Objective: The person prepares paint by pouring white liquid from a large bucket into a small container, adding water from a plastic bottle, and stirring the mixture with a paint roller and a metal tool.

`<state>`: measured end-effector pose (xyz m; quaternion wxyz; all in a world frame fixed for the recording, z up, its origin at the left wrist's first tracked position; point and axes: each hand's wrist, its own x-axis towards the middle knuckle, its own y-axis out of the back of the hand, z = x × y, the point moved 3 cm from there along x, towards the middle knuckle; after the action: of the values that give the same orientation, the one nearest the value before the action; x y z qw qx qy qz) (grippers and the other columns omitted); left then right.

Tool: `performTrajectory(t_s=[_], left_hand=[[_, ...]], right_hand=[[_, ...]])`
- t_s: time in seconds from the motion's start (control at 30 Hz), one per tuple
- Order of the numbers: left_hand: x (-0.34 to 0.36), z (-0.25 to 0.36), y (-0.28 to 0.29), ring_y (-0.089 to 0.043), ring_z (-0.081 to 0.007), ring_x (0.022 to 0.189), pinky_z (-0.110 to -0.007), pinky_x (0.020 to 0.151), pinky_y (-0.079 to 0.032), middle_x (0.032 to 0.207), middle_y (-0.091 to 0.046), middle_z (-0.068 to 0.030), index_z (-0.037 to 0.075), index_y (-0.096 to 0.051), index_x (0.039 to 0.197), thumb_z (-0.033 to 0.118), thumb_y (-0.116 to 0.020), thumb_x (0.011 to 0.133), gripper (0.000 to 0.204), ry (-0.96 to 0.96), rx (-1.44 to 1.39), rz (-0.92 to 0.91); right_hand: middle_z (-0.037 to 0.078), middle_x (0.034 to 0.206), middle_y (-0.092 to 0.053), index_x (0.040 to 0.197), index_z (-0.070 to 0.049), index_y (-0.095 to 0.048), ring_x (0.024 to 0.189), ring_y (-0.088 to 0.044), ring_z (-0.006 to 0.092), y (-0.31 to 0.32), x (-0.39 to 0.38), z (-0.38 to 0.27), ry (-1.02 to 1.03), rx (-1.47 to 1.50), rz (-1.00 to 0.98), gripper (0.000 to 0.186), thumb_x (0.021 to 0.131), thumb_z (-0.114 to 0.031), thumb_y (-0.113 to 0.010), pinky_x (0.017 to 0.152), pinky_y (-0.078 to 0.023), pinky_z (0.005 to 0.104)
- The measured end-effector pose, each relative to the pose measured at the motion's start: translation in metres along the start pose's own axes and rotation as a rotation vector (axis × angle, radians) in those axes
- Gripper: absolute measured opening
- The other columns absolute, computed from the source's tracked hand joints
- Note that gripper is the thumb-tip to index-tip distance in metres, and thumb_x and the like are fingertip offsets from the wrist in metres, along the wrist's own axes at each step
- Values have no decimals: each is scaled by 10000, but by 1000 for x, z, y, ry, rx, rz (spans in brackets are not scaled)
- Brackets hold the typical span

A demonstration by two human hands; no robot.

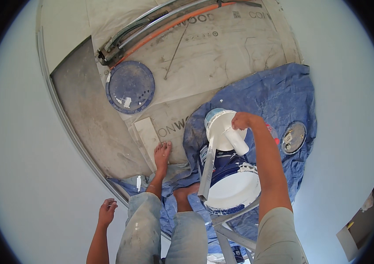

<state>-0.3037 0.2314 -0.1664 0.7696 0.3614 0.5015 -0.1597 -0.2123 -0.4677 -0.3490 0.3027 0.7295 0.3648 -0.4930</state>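
Observation:
My right hand (242,121) is closed over a white bucket (215,115) of white paint. From that hand a smooth white cylinder (237,141), paint-roller-like in shape, slants down over the bucket's near rim. A grey rectangular metal tube (207,171) leans from the bucket toward me. Just nearer stands a large blue bucket (231,207), its inside coated white. My left hand (107,212) hangs low at the left, fingers loosely bent and apart, with nothing visible in it, in front of the pale wall.
A blue tarp (257,92) lies rumpled under the buckets. On it, to the right, is a paint-smeared round lid (294,138). A blue lid (130,87) and long metal and orange poles (160,33) lie farther off. Metal ladder bars (235,237) stand close below me.

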Motion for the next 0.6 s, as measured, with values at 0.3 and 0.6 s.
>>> performTrajectory(t_s=[0.3, 0.6], left_hand=[[6, 9, 3, -680, -201, 932, -304, 708, -518, 1080, -673, -125, -14, -571, 1198, 215, -572, 965, 327, 25, 2, 2], [7, 17, -3, -677, -199, 927, -303, 708, -518, 1082, -671, -116, -7, -573, 1199, 218, -575, 966, 324, -7, 13, -11]], right_hand=[[115, 709, -641, 724, 37, -666, 595, -586, 180, 12, 1, -4, -189, 189, -49, 195, 688, -154, -656, 545, -467, 332], [69, 657, -603, 807, -5, -686, 612, -559, 185, 10, -47, -9, 14, 142, 30, 185, 714, -150, -621, 577, -446, 360]])
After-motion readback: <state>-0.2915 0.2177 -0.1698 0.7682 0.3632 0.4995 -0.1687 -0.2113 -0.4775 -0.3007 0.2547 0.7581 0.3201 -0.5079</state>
